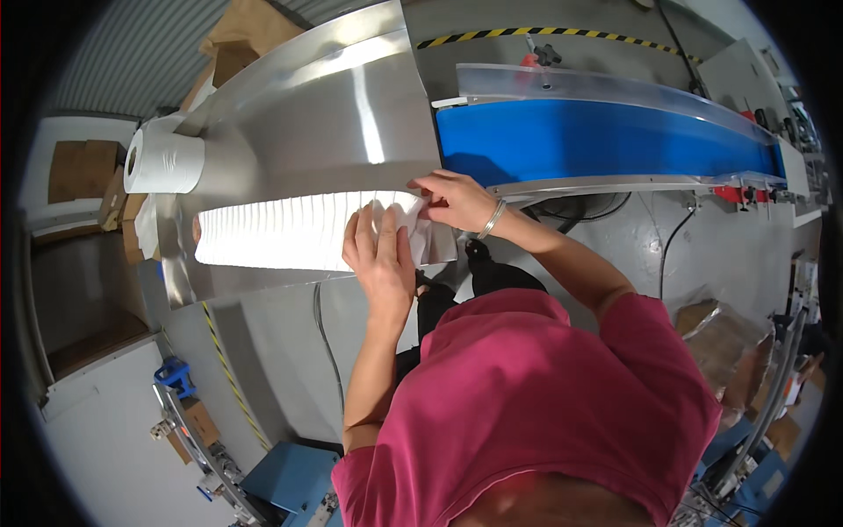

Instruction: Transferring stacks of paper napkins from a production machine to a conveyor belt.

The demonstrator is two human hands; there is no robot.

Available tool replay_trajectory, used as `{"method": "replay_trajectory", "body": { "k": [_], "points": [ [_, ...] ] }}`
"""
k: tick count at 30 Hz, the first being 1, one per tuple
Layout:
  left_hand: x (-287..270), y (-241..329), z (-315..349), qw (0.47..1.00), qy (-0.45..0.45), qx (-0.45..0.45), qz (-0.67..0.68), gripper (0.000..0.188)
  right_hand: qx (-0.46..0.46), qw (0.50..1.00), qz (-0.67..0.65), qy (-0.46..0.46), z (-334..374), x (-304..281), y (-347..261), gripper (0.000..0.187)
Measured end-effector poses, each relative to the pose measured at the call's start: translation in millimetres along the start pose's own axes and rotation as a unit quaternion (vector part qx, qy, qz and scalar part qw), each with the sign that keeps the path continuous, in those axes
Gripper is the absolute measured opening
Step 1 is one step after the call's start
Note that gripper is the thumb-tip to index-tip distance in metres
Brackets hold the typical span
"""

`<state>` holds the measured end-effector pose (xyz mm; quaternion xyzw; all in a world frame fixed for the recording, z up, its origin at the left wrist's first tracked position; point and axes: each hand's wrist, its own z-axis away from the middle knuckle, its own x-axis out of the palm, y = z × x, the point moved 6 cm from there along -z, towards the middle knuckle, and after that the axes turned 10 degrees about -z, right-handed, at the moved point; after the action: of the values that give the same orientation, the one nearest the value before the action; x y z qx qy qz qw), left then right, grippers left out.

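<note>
A long row of white, thin folded pieces (272,230), packed side by side like slices, lies along the near edge of a steel table (299,123). Across the row's right part rests my left hand (383,263), its fingers spread and slightly bent on the white pieces. My right hand (461,204), with a silver bracelet at the wrist, is at the row's right end. Its fingers are closed on the end white piece, which looks loose and creased there. The right thumb is partly hidden.
A blue conveyor belt (597,140) with a clear side guard runs off to the right from the table. A white roll (176,162) stands at the table's left end, near cardboard boxes (83,171). Cables (323,325) lie on the floor below.
</note>
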<state>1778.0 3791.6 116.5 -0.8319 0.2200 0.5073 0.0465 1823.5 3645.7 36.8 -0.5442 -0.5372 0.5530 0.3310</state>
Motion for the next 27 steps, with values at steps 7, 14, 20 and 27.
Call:
{"method": "replay_trajectory", "body": {
  "k": [7, 14, 20, 27],
  "points": [
    [1, -4, 3, 1.0, -0.003, -0.002, 0.024, 0.029, 0.024, 0.996, -0.081, -0.008, -2, -7, -18, 0.042],
    [-3, -2, -3, 0.998, -0.022, -0.005, 0.054, 0.023, 0.028, 0.978, -0.155, -0.133, -11, -2, -17, 0.04],
    [-5, -13, 0, 1.0, -0.014, -0.023, 0.008, 0.022, 0.081, 0.994, -0.027, -0.073, 0, -33, 0, 0.03],
    [-3, -22, 2, 0.999, 0.009, -0.03, 0.008, 0.033, 0.317, 0.877, 0.119, 0.341, 57, -204, 93, 0.044]
  ]
}}
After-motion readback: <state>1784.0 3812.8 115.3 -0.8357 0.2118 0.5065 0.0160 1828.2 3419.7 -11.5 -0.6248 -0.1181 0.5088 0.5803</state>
